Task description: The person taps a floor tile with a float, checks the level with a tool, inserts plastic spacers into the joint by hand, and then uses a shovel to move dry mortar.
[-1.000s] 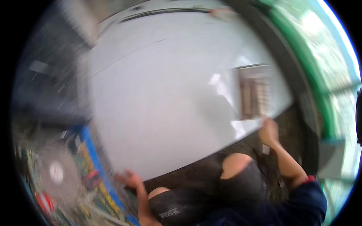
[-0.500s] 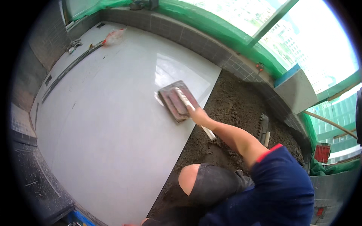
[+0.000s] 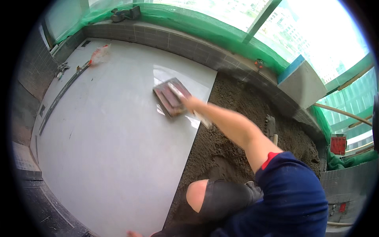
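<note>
My right hand [image 3: 191, 104] is wrapped around the long white handle of a square, flat-headed beating tool [image 3: 170, 98], reddish-brown and dark at its edges. The tool is over a large pale tile [image 3: 110, 150], near its right side; motion blur hides whether it touches the surface. Part of my left hand [image 3: 134, 234] shows at the lower edge, over the tile. Most of its fingers are cut off by the frame. Beside the tile lies a bed of dark, crumbly mortar [image 3: 233, 102].
A notched trowel [image 3: 270, 126] rests on the mortar. Along the far left lie a long straightedge [image 3: 63, 94] and a plastic bag [image 3: 100, 54]. Grey tiled ledge [image 3: 185, 45] borders the far side, with green netting [image 3: 197, 19]. A blue-edged board [image 3: 302, 81] leans at right.
The view has turned slightly. My right hand and the beating tool have moved a little farther away over the tile. Slightly more of my left hand shows at the bottom.
</note>
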The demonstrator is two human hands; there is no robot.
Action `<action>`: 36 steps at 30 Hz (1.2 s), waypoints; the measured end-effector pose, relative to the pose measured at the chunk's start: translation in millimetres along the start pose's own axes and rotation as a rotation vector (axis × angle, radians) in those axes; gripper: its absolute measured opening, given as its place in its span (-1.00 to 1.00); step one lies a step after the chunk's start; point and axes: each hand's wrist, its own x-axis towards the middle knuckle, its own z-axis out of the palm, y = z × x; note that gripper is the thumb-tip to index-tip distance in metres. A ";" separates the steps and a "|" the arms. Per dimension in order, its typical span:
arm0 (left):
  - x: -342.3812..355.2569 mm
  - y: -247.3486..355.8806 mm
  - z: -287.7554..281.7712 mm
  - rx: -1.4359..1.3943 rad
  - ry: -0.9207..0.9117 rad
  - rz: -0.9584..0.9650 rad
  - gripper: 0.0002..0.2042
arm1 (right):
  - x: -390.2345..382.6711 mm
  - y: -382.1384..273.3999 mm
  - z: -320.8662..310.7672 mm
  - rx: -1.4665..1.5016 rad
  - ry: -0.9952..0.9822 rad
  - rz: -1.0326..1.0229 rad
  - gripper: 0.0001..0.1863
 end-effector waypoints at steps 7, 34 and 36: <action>43.9 204.3 -102.3 0.231 -0.121 0.358 -0.19 | -64.7 -8.3 -74.1 -0.046 0.285 -0.372 -0.26; 6.9 356.8 -127.8 -0.144 0.006 0.268 -0.21 | 25.2 -52.2 -56.7 0.141 0.345 -0.254 -0.36; 3.8 365.1 -128.7 -0.191 -0.006 0.330 -0.21 | 51.1 -40.0 -4.5 0.045 0.212 -0.066 -0.32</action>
